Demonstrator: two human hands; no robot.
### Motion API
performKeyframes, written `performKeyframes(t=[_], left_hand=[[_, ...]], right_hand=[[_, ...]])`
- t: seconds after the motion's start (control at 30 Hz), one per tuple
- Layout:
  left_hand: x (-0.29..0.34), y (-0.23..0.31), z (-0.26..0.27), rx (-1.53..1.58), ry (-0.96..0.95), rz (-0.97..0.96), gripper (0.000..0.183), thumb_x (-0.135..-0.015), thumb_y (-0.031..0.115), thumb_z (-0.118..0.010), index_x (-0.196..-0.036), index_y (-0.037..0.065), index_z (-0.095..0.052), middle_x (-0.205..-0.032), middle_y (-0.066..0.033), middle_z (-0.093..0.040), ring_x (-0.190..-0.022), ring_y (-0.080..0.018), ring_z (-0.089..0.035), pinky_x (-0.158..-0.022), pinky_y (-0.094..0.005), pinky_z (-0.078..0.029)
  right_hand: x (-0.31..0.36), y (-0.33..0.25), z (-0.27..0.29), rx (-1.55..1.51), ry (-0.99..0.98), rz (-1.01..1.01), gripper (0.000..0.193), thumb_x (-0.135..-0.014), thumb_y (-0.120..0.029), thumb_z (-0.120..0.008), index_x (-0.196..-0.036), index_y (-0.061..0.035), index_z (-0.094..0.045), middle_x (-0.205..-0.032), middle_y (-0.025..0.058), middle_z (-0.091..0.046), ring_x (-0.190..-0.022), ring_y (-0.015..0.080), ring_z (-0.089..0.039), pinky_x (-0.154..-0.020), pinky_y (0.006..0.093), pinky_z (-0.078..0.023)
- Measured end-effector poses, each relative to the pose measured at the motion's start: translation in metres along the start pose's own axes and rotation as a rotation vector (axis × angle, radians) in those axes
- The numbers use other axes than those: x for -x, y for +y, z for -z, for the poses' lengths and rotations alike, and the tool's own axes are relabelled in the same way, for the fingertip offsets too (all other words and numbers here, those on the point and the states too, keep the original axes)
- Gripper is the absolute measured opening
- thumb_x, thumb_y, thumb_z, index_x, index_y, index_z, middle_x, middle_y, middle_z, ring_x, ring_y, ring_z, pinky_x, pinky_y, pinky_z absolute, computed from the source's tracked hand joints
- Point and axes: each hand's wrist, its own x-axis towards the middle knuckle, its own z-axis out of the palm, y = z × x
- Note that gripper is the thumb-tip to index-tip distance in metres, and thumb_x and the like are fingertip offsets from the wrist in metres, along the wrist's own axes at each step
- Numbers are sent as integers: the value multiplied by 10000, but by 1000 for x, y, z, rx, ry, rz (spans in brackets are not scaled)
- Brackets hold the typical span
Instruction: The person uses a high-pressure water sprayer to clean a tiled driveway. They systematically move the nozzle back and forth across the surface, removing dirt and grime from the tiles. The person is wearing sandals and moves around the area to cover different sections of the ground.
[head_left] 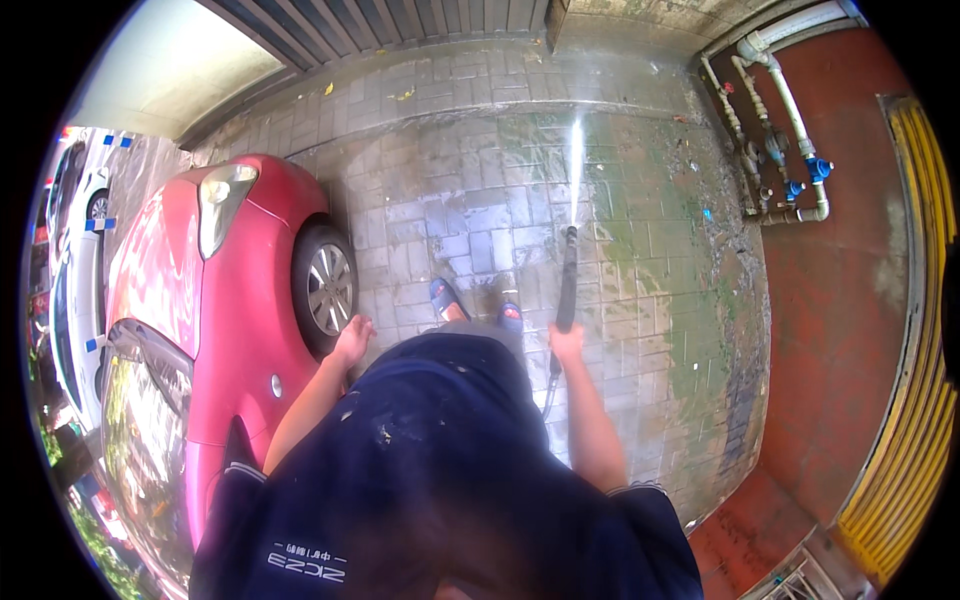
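Observation:
My right hand [566, 342] is wrapped round the black handle of a spray lance [568, 278], which points away from me. A white jet of water [577, 160] shoots from its tip toward the far paving. A thin hose [549, 392] hangs below the grip. My left hand [352, 340] is held out at my side with nothing in it, its fingers loosely bent and apart. Nearest to it is the front wheel [326, 284] of a red car [240, 330]; I cannot tell that they touch.
Wet paving bricks [480, 190] cover the ground, greenish with moss at right. White pipes with blue meters [818, 168] run along the red wall [830, 330]. A slatted gate [400, 20] stands at the far side. Blue slippers [511, 317] are on my feet.

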Motion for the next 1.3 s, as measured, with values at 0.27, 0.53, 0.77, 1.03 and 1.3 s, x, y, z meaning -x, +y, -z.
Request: performKeyframes(t=[0.27,0.53,0.77,1.03,1.3], left_hand=[[-40,20,28,-19,-156,74,436,-926,360,-494,-1180,5,-498,-1130,-193,-602,-1081,-299,-574,-916,-381,-440],[-52,33,-80,-262,-273,3,552,-854,408,-591,-1269,67,-466,-1218,-172,-554,-1171,-351,-489,-996,-405,-390],[-111,50,-174,-556,-263,169,793,-764,502,-647,-1365,78,-350,-1409,-164,-331,-1279,-364,-359,-1010,-477,-356],[-144,47,-212,-599,-359,309,913,-726,490,-691,-1424,111,-240,-1429,-217,-272,-1280,-403,-357,-1020,-460,-371],[-166,49,-226,-581,-462,410,958,-717,483,-716,-1449,164,-186,-1439,-217,-239,-1266,-428,-364,-996,-471,-400]], right_hand=[[31,17,-43,113,-129,67,247,-755,-216,-684,-851,6,-639,-749,149,-658,-711,260,-648,-647,391,-486],[-69,48,-108,142,30,-88,286,-770,-232,-674,-877,30,-633,-751,169,-661,-724,278,-664,-644,399,-494],[-229,44,-210,260,6,33,249,-759,-222,-661,-881,-6,-643,-792,203,-659,-788,359,-652,-694,443,-502],[-308,19,-228,228,50,7,276,-735,-224,-677,-927,-29,-641,-856,216,-663,-843,387,-648,-756,454,-512],[-318,0,-219,375,-160,31,334,-733,-302,-710,-962,-68,-645,-867,208,-665,-874,382,-641,-776,450,-507]])
